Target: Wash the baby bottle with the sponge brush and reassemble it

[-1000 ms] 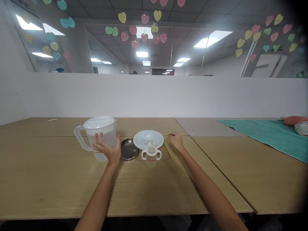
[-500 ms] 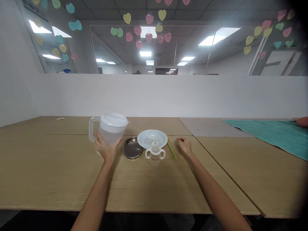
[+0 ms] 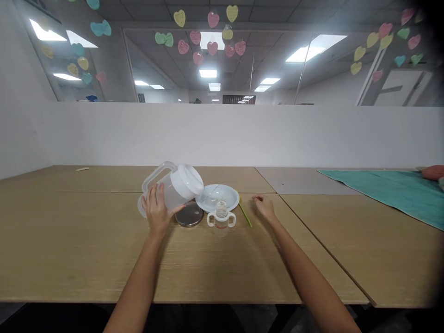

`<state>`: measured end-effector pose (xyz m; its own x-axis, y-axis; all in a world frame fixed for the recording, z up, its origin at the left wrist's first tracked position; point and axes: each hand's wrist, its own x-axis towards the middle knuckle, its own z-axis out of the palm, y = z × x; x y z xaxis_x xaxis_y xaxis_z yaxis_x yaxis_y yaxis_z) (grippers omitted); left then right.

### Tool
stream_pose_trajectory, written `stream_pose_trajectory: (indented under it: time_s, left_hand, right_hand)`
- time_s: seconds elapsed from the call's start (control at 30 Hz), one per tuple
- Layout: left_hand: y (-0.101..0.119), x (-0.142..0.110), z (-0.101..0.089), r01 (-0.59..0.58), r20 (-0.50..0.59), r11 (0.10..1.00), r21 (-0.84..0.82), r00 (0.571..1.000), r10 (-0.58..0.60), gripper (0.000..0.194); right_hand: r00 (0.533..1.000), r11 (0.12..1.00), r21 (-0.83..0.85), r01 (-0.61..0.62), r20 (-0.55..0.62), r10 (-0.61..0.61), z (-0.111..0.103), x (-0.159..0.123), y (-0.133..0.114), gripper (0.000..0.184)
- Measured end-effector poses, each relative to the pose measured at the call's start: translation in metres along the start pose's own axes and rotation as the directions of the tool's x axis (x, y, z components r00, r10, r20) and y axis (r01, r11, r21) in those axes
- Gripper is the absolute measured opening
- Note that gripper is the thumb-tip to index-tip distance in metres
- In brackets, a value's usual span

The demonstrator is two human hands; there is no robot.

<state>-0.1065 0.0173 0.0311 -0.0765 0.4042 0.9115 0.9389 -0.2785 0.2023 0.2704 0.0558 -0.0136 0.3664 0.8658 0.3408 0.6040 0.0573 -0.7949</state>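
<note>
My left hand (image 3: 157, 215) grips the body of a clear plastic pitcher (image 3: 168, 190) with a white lid. The pitcher is tilted to the right, its lid end above the round metal dish (image 3: 189, 217) and beside the bowl. Right of the dish stands a small baby bottle (image 3: 221, 223) with two white handles and red lettering, its neck uncapped. Behind it is a pale bowl (image 3: 234, 193) with something clear inside that I cannot make out. My right hand (image 3: 264, 206) is by the table, fingers curled, with nothing seen in it. A thin green-yellow stick (image 3: 247, 217) lies between bowl and hand.
A teal cloth (image 3: 374, 182) covers the table's right end, with a reddish object (image 3: 432, 172) on it. A small flat pale piece (image 3: 82, 169) lies at the back left. Behind the table (image 3: 222, 268) rises a white wall (image 3: 222, 134) with glass above.
My left hand has tipped the pitcher from nearly upright to a strong tilt and brought its lid rightward, toward the bowl. My right hand stays in about the same place. The view shifts slightly.
</note>
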Motion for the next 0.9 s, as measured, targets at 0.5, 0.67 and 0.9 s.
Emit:
stream_pose_trajectory:
  time_s: [0.5,0.67,0.9]
  left_hand:
    - [0.001,-0.0026,-0.0031,-0.095,0.084,0.951,-0.294,0.989,0.124,0.089]
    - [0.0016,-0.0045,0.0,-0.106,0.066,0.951,-0.292,0.989,0.131,0.095]
    - [0.001,-0.0069,0.0026,0.09,-0.12,0.972,-0.219,0.986,-0.118,0.11]
  right_hand:
    - [1.0,0.999,-0.038,0.009,0.023,-0.008,-0.0011,-0.0028,-0.0023,0.027]
    - [1.0,0.998,-0.063,0.008,0.027,-0.006,-0.0011,-0.0021,-0.0024,0.028]
    - [0.995,0.986,-0.168,0.026,0.1,-0.009,0.0001,-0.0036,-0.0017,0.026]
